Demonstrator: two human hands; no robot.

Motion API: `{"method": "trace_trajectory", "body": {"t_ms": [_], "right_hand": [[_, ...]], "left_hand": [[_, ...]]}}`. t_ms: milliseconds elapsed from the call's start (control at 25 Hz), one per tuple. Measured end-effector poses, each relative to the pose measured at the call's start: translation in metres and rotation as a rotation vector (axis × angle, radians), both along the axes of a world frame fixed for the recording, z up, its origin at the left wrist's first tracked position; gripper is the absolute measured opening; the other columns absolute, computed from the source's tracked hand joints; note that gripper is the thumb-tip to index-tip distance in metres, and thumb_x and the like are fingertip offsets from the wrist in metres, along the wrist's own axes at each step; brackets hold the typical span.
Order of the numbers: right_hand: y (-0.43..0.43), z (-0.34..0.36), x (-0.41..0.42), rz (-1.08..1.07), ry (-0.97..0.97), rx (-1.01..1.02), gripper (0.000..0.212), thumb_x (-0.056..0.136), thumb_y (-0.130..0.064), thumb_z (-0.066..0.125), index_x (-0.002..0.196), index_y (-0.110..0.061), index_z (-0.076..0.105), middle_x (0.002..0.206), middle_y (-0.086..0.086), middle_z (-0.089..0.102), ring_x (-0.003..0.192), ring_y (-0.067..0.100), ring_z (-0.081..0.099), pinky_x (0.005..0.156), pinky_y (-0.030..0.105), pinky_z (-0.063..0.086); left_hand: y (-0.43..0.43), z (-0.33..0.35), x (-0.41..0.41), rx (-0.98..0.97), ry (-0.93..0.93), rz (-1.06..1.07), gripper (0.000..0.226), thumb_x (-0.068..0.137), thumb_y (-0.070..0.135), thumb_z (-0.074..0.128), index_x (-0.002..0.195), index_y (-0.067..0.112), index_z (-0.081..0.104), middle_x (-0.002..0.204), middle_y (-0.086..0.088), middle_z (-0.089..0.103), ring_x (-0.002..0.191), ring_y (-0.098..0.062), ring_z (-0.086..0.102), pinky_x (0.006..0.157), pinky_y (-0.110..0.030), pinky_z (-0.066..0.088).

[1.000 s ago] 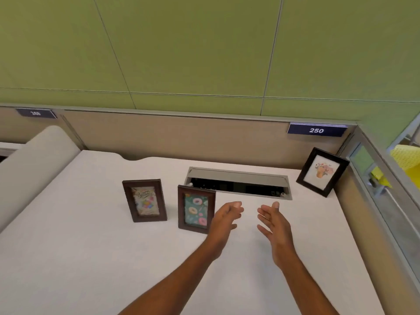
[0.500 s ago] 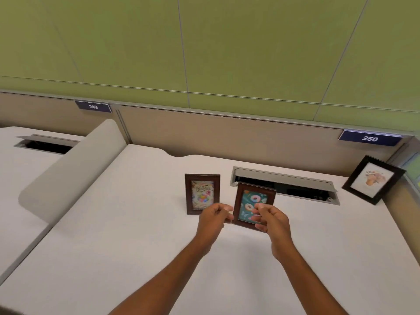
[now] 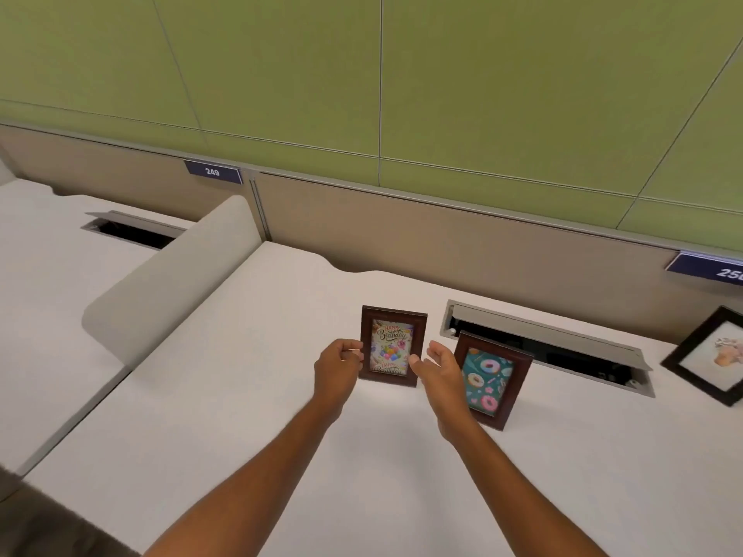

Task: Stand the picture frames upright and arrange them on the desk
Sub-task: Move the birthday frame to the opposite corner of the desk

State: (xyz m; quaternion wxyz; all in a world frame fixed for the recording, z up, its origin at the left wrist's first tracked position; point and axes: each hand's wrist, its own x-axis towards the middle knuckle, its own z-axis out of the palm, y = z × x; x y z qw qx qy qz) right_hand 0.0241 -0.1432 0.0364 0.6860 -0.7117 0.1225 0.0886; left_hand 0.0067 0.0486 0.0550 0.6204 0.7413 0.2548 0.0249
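**Inspector:** Status of the hands?

**Assessor:** Both flank the birthday frame [image 3: 393,346], which stands upright on the desk [image 3: 225,404]. The left hand [image 3: 337,367] is at the frame's left edge, fingers curled, thumb and forefinger close to or pinching the border; contact is likely but I cannot confirm it from this angle. The right hand [image 3: 440,369] is open, palm turned inward, fingers spread, just beside the frame's right edge and holding nothing.

**Inspector:** Other frames?

**Assessor:** The donut frame [image 3: 491,379] stands just right of the right hand, partly behind its wrist, in front of the cable slot [image 3: 542,343]. A black frame [image 3: 711,355] sits well to the right, tilted on a corner against the back panel [image 3: 442,243].

**Inspector:** Advice for the step in hand?

**Assessor:** Close both hands lightly on the side edges, low down, so the rear stand keeps its footing. Square the frame with its neighbour, release slowly, and check that it does not rock. Mind the right forearm near the donut frame.

**Inspector:** Changes from half a second ago?

**Assessor:** Then both hands held the donut frame, tilted. It now stands released, and the hands have shifted left to the birthday frame. The view has swung left too.
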Motion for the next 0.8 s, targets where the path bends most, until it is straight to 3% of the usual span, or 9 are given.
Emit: {"method": "trace_trajectory", "body": {"t_ms": [160, 280, 360, 480, 640, 800], "right_hand": [[0.014, -0.016, 0.016, -0.021, 0.023, -0.047, 0.069, 0.106, -0.028, 0.065, 0.166, -0.027, 0.032, 0.171, 0.002, 0.039, 0.157, 0.023, 0.038, 0.119, 0.046, 0.043], [0.018, -0.025, 0.026, -0.036, 0.03, -0.082, 0.064, 0.11, -0.031, 0.058, 0.168, -0.027, 0.03, 0.171, 0.004, 0.039, 0.156, 0.026, 0.04, 0.12, 0.048, 0.045], [0.019, -0.032, 0.039, -0.057, 0.01, -0.128, 0.053, 0.111, -0.029, 0.056, 0.162, -0.023, 0.043, 0.161, 0.004, 0.053, 0.147, 0.027, 0.052, 0.112, 0.046, 0.052], [0.019, -0.038, 0.053, -0.138, 0.001, -0.183, 0.034, 0.108, -0.023, 0.058, 0.142, -0.022, 0.063, 0.134, 0.001, 0.069, 0.122, 0.022, 0.067, 0.084, 0.03, 0.055], [0.022, -0.046, 0.061, -0.192, -0.008, -0.225, 0.031, 0.109, -0.022, 0.058, 0.137, -0.021, 0.068, 0.121, -0.003, 0.074, 0.108, 0.015, 0.07, 0.079, 0.026, 0.053], [0.029, -0.051, 0.07, -0.214, 0.005, -0.236, 0.022, 0.11, -0.025, 0.056, 0.124, -0.021, 0.072, 0.111, -0.004, 0.077, 0.102, 0.01, 0.07, 0.069, 0.023, 0.049]], "left_hand": [[0.003, -0.005, 0.019, 0.102, 0.015, 0.054, 0.025, 0.102, 0.008, 0.057, 0.119, 0.019, 0.072, 0.113, 0.003, 0.071, 0.106, -0.018, 0.066, 0.074, -0.022, 0.049], [0.007, -0.012, 0.033, 0.133, 0.025, 0.018, 0.03, 0.105, 0.01, 0.057, 0.131, 0.016, 0.069, 0.123, -0.001, 0.07, 0.111, -0.019, 0.063, 0.072, -0.017, 0.046], [0.011, -0.02, 0.046, 0.17, 0.007, -0.031, 0.033, 0.106, 0.012, 0.057, 0.137, 0.015, 0.067, 0.125, -0.005, 0.072, 0.112, -0.02, 0.065, 0.073, -0.017, 0.047], [0.015, -0.028, 0.057, 0.185, 0.001, -0.088, 0.032, 0.106, 0.011, 0.058, 0.136, 0.014, 0.069, 0.12, -0.007, 0.078, 0.111, -0.021, 0.071, 0.071, -0.013, 0.05], [0.032, -0.043, 0.072, 0.209, -0.044, -0.164, 0.028, 0.104, 0.009, 0.062, 0.129, 0.008, 0.075, 0.115, -0.009, 0.081, 0.11, -0.024, 0.075, 0.096, -0.036, 0.06], [0.048, -0.053, 0.087, 0.172, -0.043, -0.249, 0.024, 0.101, 0.007, 0.064, 0.119, 0.006, 0.079, 0.113, -0.008, 0.083, 0.106, -0.023, 0.076, 0.099, -0.039, 0.06]]}}
